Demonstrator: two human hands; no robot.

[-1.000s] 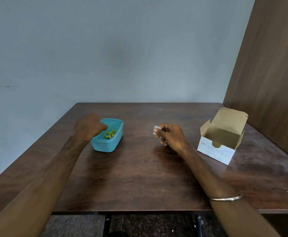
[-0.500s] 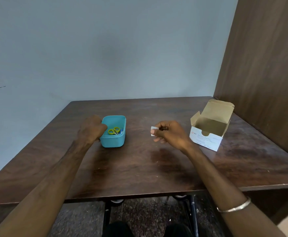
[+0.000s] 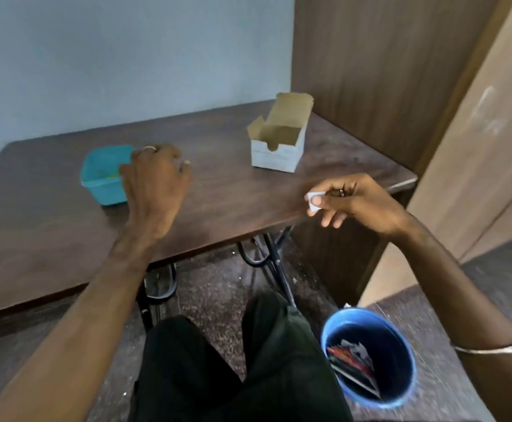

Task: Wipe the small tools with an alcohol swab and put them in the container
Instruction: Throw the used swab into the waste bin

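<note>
Pinched in right hand (image 3: pixel 359 205) fingertips: white swab (image 3: pixel 313 201), off table (image 3: pixel 224 196) near edge, above blue bin (image 3: pixel 370 357). Left hand (image 3: pixel 154 181) loose, fingers relaxed, beside teal container (image 3: pixel 104 175). Open cardboard box (image 3: pixel 277 141) farther back.

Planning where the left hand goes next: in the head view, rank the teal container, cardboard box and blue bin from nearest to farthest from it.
From the left hand:
1. Teal container, right beside it, on its left.
2. Cardboard box, across the table to the right.
3. Blue bin, on the floor, low right.
</note>
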